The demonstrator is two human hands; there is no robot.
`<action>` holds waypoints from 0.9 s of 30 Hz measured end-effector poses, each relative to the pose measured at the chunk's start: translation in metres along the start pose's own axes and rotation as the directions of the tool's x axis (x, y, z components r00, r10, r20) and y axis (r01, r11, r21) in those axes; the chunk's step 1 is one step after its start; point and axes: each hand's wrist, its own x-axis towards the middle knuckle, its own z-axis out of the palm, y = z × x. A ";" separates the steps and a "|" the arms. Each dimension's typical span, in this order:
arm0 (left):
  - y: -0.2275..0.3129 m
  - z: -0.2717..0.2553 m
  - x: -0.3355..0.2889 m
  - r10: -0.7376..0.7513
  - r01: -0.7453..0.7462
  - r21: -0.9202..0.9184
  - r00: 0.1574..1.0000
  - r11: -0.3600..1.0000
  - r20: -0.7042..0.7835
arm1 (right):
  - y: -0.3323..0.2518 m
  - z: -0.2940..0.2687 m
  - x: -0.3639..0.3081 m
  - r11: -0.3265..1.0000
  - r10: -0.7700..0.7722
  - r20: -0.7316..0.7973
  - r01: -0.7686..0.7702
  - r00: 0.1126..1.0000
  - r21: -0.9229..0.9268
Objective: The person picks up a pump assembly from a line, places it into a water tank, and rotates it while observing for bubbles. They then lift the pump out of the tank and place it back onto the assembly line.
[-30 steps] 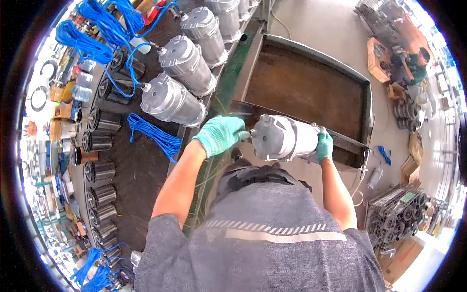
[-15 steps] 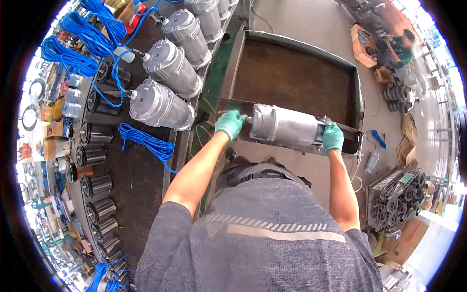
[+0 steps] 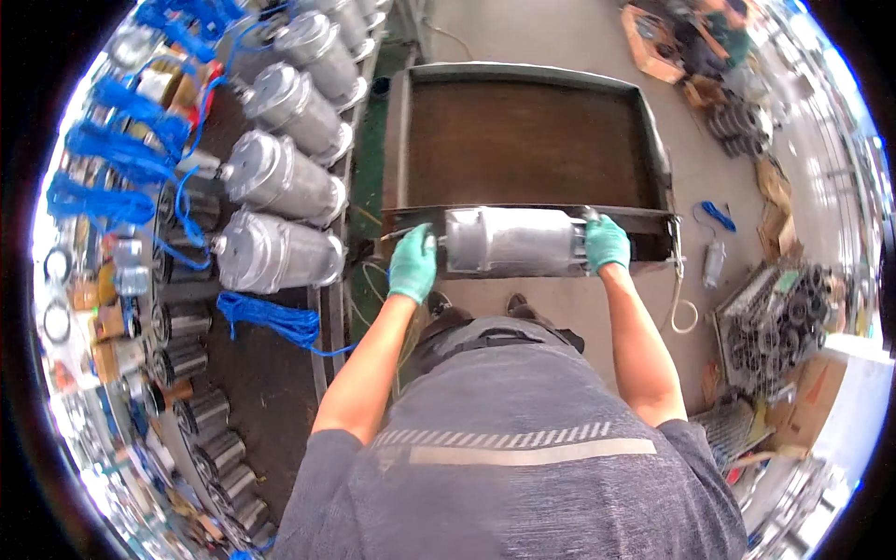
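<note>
Housing: the grey metal cylindrical housing lies on its side, nearly level, in front of the person's body, along the near edge of a shallow metal tray.
Right grip: the right hand, in a green glove, is curled closed around the housing's right end, by the slim bars there.
Left grip: the left hand, gloved alike, is partly curled at the left end, beside a short stub; blur hides whether its fingers hold that stub or only touch it.
Weight: probably heavy for its size, so two-handed support seems wise.
Stiffness: the shell looks rigid and should not give under a squeeze.
Surface: smooth and rounded, likely to roll or slip under bare palms; the gloves should help.
Fragile part: the stub is perhaps the weakest point and a poor place to bear the load.
Best hold: one hand beneath the barrel, the other at the barred end.
Nearby: similar upright housings and a blue cable coil sit on the dark tabletop at left.
</note>
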 end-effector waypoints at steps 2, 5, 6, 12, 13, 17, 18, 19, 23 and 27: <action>0.028 -0.004 -0.013 -0.060 0.056 -0.171 0.998 0.984 -0.015 | 0.001 0.000 0.005 1.000 -0.010 0.022 0.010 1.000 0.011; 0.057 -0.004 -0.022 -0.030 0.025 -0.329 1.000 0.944 -0.010 | -0.007 -0.013 0.005 0.999 -0.043 0.113 0.041 0.993 0.017; 0.056 0.002 -0.023 -0.045 0.045 -0.289 0.999 0.956 0.005 | -0.004 -0.012 0.005 0.999 -0.043 0.101 0.041 0.994 0.027; 0.071 0.007 -0.019 -0.097 0.106 -0.204 0.994 0.973 0.053 | 0.004 -0.024 0.008 0.993 -0.052 0.200 0.029 0.978 0.116; 0.076 0.005 -0.017 -0.092 0.100 -0.181 0.994 0.978 0.057 | 0.006 -0.024 0.008 0.988 -0.041 0.200 0.010 0.979 0.151; 0.091 -0.004 -0.017 -0.168 0.176 -0.074 0.980 0.982 0.107 | 0.027 -0.044 0.003 0.866 -0.084 0.347 -0.104 0.934 0.488; 0.081 0.002 -0.019 -0.127 0.130 -0.068 0.991 0.989 0.051 | 0.042 -0.041 0.000 0.771 -0.140 0.274 -0.069 0.951 0.633; 0.076 0.004 -0.018 -0.113 0.113 -0.008 0.992 0.994 0.049 | 0.059 -0.039 -0.005 0.655 -0.183 0.186 -0.022 0.965 0.755; 0.069 0.006 -0.016 -0.131 0.129 0.026 0.981 0.991 0.140 | 0.146 -0.057 -0.007 0.936 0.053 -0.148 0.003 0.988 0.353; 0.069 0.005 -0.012 -0.074 0.067 0.042 0.979 0.997 0.191 | 0.232 -0.059 0.000 0.972 0.207 -0.267 -0.230 0.941 -0.057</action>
